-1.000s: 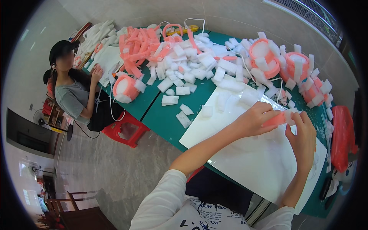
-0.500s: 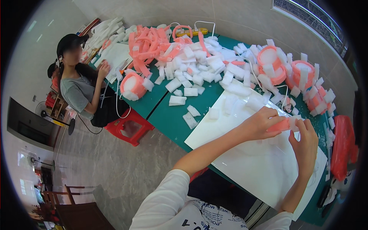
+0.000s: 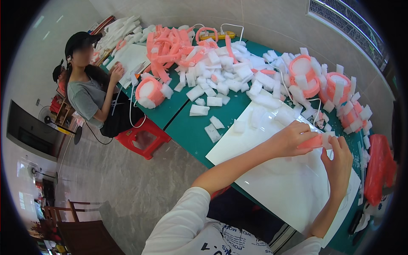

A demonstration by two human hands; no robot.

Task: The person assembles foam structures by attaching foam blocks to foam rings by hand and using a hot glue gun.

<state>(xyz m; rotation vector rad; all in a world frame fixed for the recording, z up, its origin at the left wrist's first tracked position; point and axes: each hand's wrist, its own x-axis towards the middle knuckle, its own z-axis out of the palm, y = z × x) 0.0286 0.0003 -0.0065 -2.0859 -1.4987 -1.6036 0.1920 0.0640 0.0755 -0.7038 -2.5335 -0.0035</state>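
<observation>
Above a glossy white board (image 3: 263,172), my left hand (image 3: 292,138) is closed on one end of a pink foam piece (image 3: 312,143). At its other end sits a small white foam block (image 3: 326,138), pinched between thumb and fingers by my right hand (image 3: 339,159). Pink and white touch; whether they are stuck together I cannot tell. Beyond the hands, a single white block (image 3: 239,126) lies on the board's far left part.
White foam blocks (image 3: 221,87) and pink strips (image 3: 163,46) are heaped along the green table (image 3: 187,140). Round pink-and-white foam pieces (image 3: 304,76) stand at the back right, beside white cables. A red plastic bag (image 3: 379,170) hangs right. A co-worker (image 3: 87,95) sits at left.
The whole view has shifted slightly. Both hands keep nearly the same pose around the pink foam piece and white block.
</observation>
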